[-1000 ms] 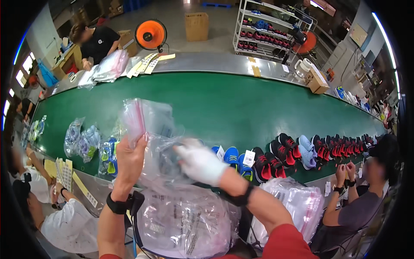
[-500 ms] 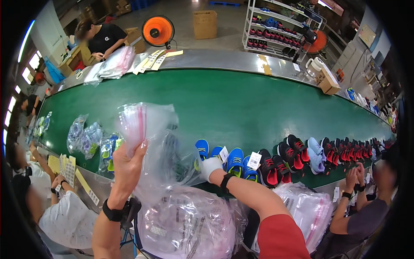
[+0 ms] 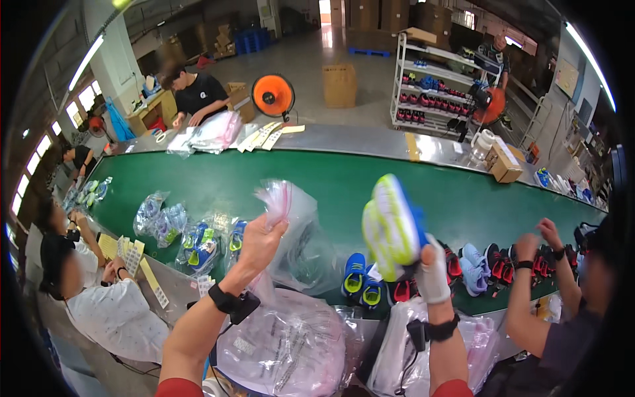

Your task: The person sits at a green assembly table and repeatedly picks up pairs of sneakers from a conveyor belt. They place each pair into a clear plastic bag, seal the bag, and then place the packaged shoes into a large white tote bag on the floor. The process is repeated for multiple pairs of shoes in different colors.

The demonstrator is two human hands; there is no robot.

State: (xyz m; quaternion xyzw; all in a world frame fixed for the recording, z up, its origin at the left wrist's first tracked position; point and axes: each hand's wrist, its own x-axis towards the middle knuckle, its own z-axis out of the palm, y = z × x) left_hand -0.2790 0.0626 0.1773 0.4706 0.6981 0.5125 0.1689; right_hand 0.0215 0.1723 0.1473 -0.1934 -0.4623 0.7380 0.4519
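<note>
**Over the green belt (image 3: pixel 231 173), clear bags (image 3: pixel 299 205) and a blue shoe (image 3: pixel 390 228) are held up**

By the left hand (image 3: pixel 259 246), the clear bags are gripped near their pink-striped top, with the fingers closed tightly around the bunched plastic. The rest of the film is draped to the right of the fist, low over the belt; whether the belt is touched cannot be told.

By the right hand (image 3: pixel 433 274), covered by a white glove, the blue shoe is clasped from below. It is held roughly on end, well apart from the bags, with its lime and white sole turned to the left. The fingers are partly hidden, and whether a second shoe is held with it cannot be told.

Below, between the two hands, a blue pair (image 3: pixel 354 268) is set on the belt. Farther right, a lavender pair (image 3: pixel 474 270) and black-and-red shoes (image 3: pixel 497 261) are lined up. To the left, bagged shoes (image 3: pixel 200 246) are laid out. Nearer the body, two plastic stacks (image 3: pixel 284 344) are kept side by side. Black straps (image 3: pixel 225 299) are worn on both wrists. Across the belt, a plastic pile (image 3: pixel 215 132) is being handled by a person in black (image 3: pixel 200 94).
</note>
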